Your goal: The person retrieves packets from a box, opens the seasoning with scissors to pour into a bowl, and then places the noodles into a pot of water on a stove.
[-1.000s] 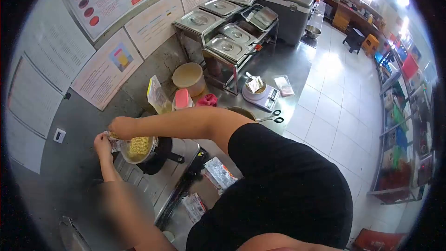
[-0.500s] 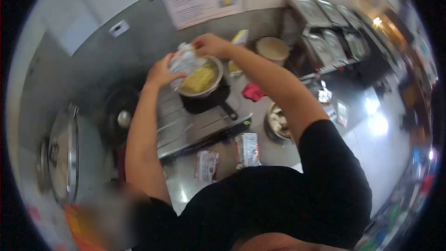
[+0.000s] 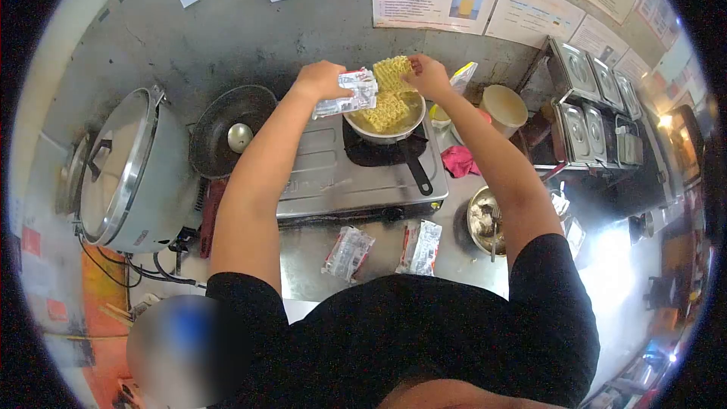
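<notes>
My left hand [image 3: 324,82] is closed on a silvery plastic packet [image 3: 353,94] at the left rim of a pan. Pinched in my right hand [image 3: 428,76] is a block of dry noodles [image 3: 393,73], held above the pan's back edge. More noodles [image 3: 385,111] lie in the pan [image 3: 415,110], which holds liquid and stands on the stove's right burner. The pan's black handle points toward my body.
A dark wok [image 3: 208,132] with a ladle and a large lidded pot [image 3: 148,182] stand left. Two packets [image 3: 347,252] [image 3: 419,248] lie in front of the stove [image 3: 326,174]. A pink cloth [image 3: 459,160], a bowl [image 3: 475,227] and metal containers [image 3: 579,136] are right.
The view has shifted, so the stove appears farther right. My hands have moved apart, and a noodle block now shows in my right hand, out of the packet.
</notes>
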A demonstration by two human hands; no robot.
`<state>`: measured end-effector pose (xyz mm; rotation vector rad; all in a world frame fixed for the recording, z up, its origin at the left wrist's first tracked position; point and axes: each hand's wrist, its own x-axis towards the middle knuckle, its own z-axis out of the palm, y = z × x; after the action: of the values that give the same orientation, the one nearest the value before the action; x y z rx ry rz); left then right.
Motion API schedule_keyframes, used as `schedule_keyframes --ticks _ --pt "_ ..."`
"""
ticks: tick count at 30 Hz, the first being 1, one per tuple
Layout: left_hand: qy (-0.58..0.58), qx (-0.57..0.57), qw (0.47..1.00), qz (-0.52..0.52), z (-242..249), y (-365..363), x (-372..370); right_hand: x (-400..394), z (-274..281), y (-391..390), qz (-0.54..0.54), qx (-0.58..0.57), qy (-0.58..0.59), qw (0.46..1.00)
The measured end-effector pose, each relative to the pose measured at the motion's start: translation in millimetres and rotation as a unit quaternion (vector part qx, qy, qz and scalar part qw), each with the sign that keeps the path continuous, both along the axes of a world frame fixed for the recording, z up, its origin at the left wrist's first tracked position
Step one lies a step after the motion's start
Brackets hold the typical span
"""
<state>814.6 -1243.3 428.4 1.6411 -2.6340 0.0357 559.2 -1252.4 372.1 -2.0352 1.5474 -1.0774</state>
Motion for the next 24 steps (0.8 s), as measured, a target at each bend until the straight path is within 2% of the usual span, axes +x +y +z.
schedule_keyframes --ticks 2,3,5,6,10,12,14,17,19,21,23,24 --pt "-0.040 0.022 0.999 0.006 9 1 -13 10 5 8 0.001 -0.110 0.074 0.991" --pt "-0.082 0.044 0.996 0.013 15 3 -20 13 1 7 0.001 -0.109 0.075 0.991" --pt "-0.108 0.050 0.993 0.026 21 8 -35 16 -14 0 0.035 -0.202 0.138 0.969" --pt "-0.135 0.052 0.989 0.039 22 9 -41 18 -17 0 0.036 -0.202 0.139 0.969" --pt "-0.128 0.042 0.990 0.046 26 12 -49 23 -20 7 0.045 -0.117 0.172 0.977" --pt "-0.058 0.001 0.997 0.041 26 15 -52 19 -19 10 0.040 -0.079 0.180 0.980" --pt "-0.059 0.021 0.997 0.041 31 16 -52 13 -16 8 0.014 -0.018 0.217 0.976" --pt "-0.061 0.052 0.996 0.041 39 20 -52 6 -17 11 0.067 -0.030 0.244 0.967" --pt "-0.062 0.064 0.995 0.040 37 18 -47 11 -20 14 0.054 -0.022 0.250 0.966" --pt "0.014 0.031 0.999 -0.015 32 13 -40 17 -17 12 0.041 -0.014 0.258 0.965" --pt "0.043 0.023 0.999 -0.023 32 7 -37 22 -9 9 0.054 0.005 0.392 0.918" --pt "0.070 0.017 0.997 -0.031 32 9 -34 22 -9 11 0.056 0.005 0.392 0.918"
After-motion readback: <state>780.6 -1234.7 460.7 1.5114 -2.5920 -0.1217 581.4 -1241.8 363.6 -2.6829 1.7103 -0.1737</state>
